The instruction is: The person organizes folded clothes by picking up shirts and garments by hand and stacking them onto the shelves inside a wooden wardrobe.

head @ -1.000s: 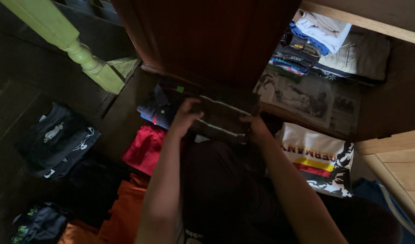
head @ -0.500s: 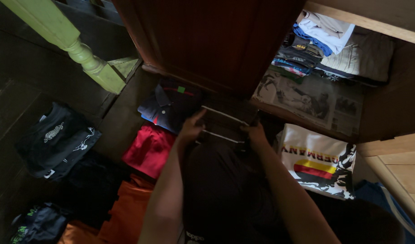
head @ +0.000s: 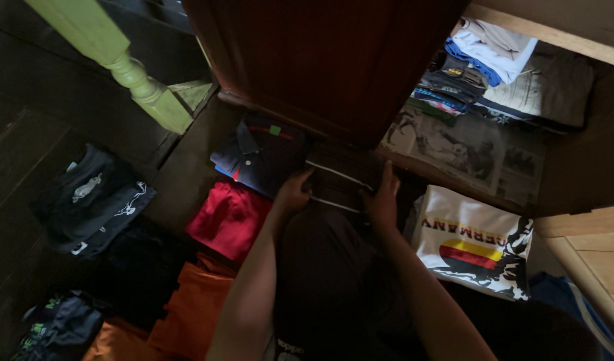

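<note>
From the head view, your left hand point(head: 294, 193) and right hand point(head: 384, 198) lie on either side of a dark folded garment with pale stripes point(head: 339, 179), fingers spread flat against its edges rather than pinching it; the garment sits on the floor at the foot of the dark wooden cupboard door point(head: 320, 60), just right of a folded navy polo shirt point(head: 257, 152). A red folded shirt point(head: 228, 219) lies below the polo, a white printed shirt point(head: 474, 241) lies near your right forearm, and stacked clothes point(head: 494, 70) sit on the newspaper-lined shelf point(head: 464, 150).
</note>
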